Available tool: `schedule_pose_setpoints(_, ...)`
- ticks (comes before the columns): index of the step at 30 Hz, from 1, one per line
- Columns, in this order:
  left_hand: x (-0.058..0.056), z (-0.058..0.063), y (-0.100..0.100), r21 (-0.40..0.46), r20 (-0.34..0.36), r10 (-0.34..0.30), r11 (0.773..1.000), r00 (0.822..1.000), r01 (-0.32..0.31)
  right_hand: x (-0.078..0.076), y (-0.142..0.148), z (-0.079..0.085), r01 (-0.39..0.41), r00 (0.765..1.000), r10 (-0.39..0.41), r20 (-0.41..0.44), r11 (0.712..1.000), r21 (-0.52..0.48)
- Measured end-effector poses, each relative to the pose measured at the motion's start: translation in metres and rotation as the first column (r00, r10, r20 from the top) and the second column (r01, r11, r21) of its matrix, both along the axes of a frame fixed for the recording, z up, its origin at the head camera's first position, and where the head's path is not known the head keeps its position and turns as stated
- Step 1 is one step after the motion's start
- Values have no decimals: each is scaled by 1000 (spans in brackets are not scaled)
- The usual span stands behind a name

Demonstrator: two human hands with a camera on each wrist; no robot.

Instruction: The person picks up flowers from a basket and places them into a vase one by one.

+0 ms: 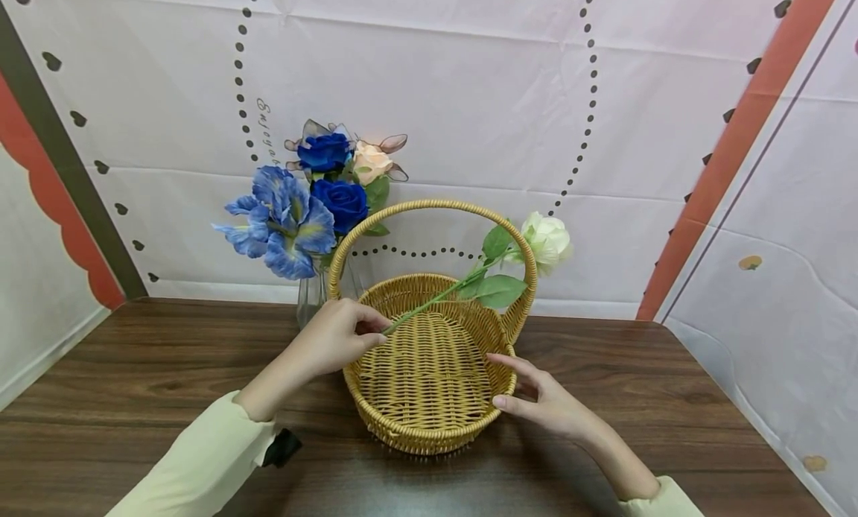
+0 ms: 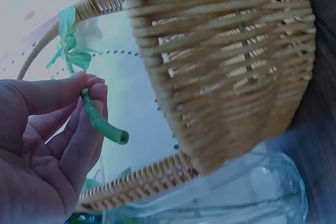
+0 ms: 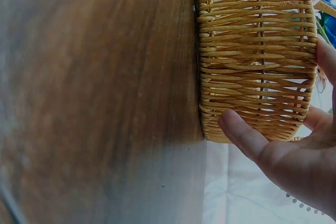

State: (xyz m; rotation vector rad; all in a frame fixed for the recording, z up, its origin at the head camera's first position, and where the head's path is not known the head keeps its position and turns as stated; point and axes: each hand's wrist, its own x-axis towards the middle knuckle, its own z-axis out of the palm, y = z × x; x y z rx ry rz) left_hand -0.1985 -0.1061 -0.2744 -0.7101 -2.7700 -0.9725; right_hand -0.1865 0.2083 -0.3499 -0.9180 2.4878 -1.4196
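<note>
My left hand [image 1: 338, 337] pinches the lower stem of a white artificial flower [image 1: 548, 241] between thumb and fingers. The cut stem end [image 2: 109, 128] pokes out below the fingertips in the left wrist view. The stem slants up to the right over a round wicker basket [image 1: 432, 433], its leaves and bloom lying near the right side of the arched handle. At the basket's right side, my right hand [image 1: 550, 404] holds the rim, fingers reaching over it. In the right wrist view the thumb [image 3: 242, 132] rests against the woven outer wall.
Behind the basket at left stands a clear glass vase [image 1: 310, 297] with blue roses [image 1: 340, 204], a peach rose [image 1: 371, 162] and a light blue flower [image 1: 288, 223]. A white patterned cloth [image 1: 429, 92] hangs behind the brown wooden table [image 1: 623, 368].
</note>
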Motion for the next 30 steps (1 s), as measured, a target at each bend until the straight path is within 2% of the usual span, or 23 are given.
schedule_pose_setpoints(15, 18, 0, -38, -28, -33, 3, 1000, 999, -4, -2, 2, -2, 22, 1000, -22, -1, 999, 35)
schedule_pose_setpoints(30, 36, -6, -75, -34, -8, 4, 999, 1000, -4, -1, 1, -1, 8, 1000, -8, -6, 1000, 9)
